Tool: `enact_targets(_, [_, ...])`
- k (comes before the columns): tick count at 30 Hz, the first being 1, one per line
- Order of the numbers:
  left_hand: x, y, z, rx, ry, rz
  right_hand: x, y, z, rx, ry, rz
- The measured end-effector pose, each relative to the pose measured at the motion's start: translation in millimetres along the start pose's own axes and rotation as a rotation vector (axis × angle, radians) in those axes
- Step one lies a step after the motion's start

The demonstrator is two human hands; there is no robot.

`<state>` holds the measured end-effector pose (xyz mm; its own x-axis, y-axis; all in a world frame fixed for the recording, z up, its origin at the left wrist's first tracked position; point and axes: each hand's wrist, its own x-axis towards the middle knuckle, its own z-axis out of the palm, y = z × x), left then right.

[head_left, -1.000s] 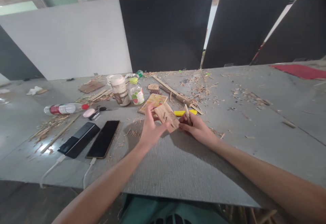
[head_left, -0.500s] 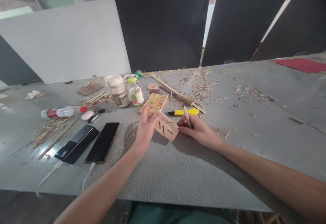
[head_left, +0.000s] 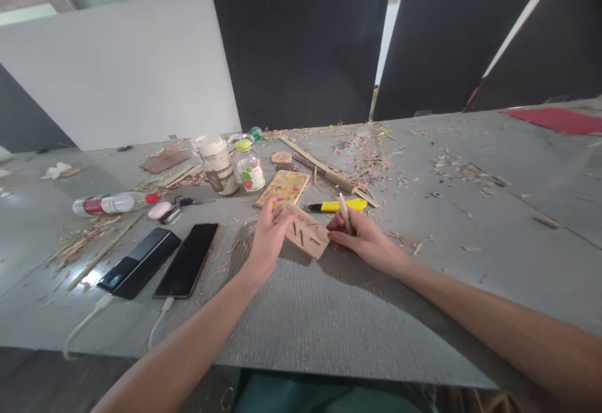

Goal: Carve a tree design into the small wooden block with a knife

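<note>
My left hand (head_left: 270, 234) grips the left end of a small wooden board (head_left: 308, 236) with several dark carved grooves in its face. Closed round a short, light-coloured wooden-handled tool (head_left: 344, 214), my right hand (head_left: 358, 232) rests by the board's right edge; the tool leans upward, and its lower end is hidden in the fingers. Just behind the hands lies a yellow utility knife (head_left: 345, 205) with a black front part. A yellow patterned booklet or panel (head_left: 286, 188) is partly behind my left fingers.
Left of my hands are two phones (head_left: 188, 261) (head_left: 140, 262) with white cables, and a lying bottle (head_left: 115, 203). Farther back stand a paper cup (head_left: 217, 165) and a green-lidded jar (head_left: 249, 165). Wooden strips (head_left: 336, 180) and shavings (head_left: 371, 162) lie behind the knife.
The view has shifted slightly. Both hands keep their holds, and the board and the tool look almost the same as before.
</note>
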<state>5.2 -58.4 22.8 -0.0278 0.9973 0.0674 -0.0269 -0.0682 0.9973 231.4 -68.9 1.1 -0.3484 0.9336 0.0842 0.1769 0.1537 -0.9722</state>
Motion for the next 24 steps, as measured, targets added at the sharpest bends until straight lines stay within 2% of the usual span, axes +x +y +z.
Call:
enact_targets(19, [1, -6, 0.4, 0.020, -0.029, 0.031, 0, 0, 0, 0.018, 0.025, 0.000])
enact_targets(24, [2, -12, -1.2, 0.035, -0.053, 0.069, -1, 1, 1, -0.106, 0.073, -0.004])
